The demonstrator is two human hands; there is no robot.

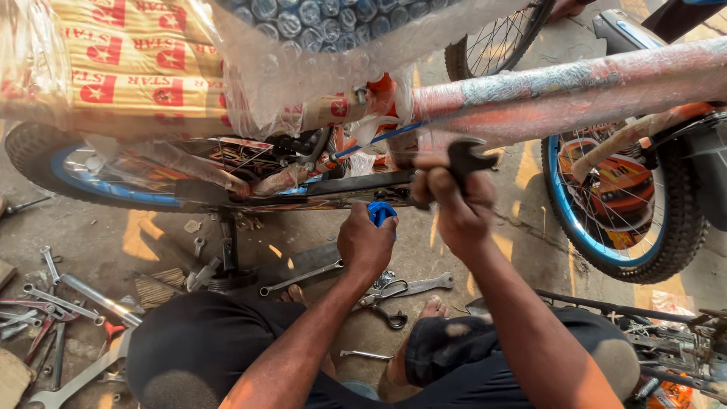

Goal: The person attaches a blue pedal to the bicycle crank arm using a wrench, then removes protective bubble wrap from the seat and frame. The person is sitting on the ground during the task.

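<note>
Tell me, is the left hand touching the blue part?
Touching. The head view shows the left hand wrapped around the blue part, whose tip pokes out above the fingers.

The floor point(545, 257), stained grey concrete, is carrying scattered tools: spanners point(57, 303) are lying in a heap at the left, one long spanner point(299, 278) is resting near the middle, and scissors point(390, 299) are lying just beside a flat wrench point(424, 285). The bike's tyres point(674, 250) are standing on it, and bare feet point(432, 308) are resting among the tools.
</note>
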